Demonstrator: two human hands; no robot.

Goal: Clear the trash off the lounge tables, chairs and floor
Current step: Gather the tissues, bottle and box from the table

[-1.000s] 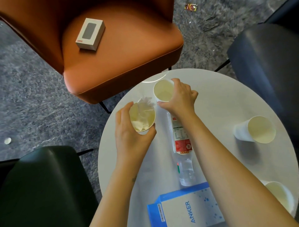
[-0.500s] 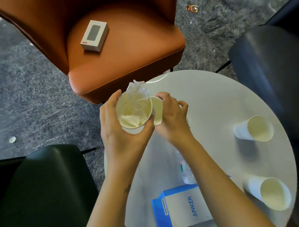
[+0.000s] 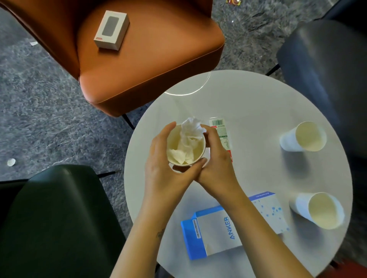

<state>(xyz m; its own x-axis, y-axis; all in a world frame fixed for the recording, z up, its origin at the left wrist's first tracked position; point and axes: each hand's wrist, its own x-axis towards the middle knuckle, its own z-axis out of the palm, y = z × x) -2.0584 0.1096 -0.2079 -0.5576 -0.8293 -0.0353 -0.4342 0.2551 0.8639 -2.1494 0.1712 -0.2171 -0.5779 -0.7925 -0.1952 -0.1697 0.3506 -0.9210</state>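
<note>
Two hands grip one white paper cup with a cream inner wall (image 3: 198, 154) over the left part of the round white tabletop (image 3: 248, 111).

1. Left hand (image 3: 160, 158): fingers curl round the left side of the paper cup, and the thumb wraps along its near edge.
2. Right hand (image 3: 216, 158): fingers curl round the right side of the paper cup, with one fingertip at the rim. The two hands touch just below the cup.
3. Contents: a crumpled white tissue (image 3: 190, 131) sits inside the paper cup and rises above the far rim. Whether the cup base touches the tabletop cannot be determined.

Other items on the tabletop:
- A clear plastic bottle with a red, white and green label (image 3: 221, 131) lies flat, partly hidden behind the right hand.
- A far white paper cup (image 3: 303, 137) lies on its side near the right edge, mouth toward the camera.
- A near white paper cup (image 3: 319, 210) lies on its side, nearer the camera than the first.
- A blue and white cardboard box marked ANKER (image 3: 218, 232) lies flat under the right forearm.

Surroundings:
- An orange leather chair (image 3: 149, 65) stands beyond the tabletop. A small white box with a grey panel (image 3: 111, 29) lies on its seat.
- A dark green chair (image 3: 59, 218) stands at the left, and a dark grey chair (image 3: 327, 69) at the right.
- On the grey mottled floor (image 3: 39, 99) lie a small white round scrap (image 3: 11, 162) and, at the top edge, a coloured wrapper (image 3: 233, 1).
</note>
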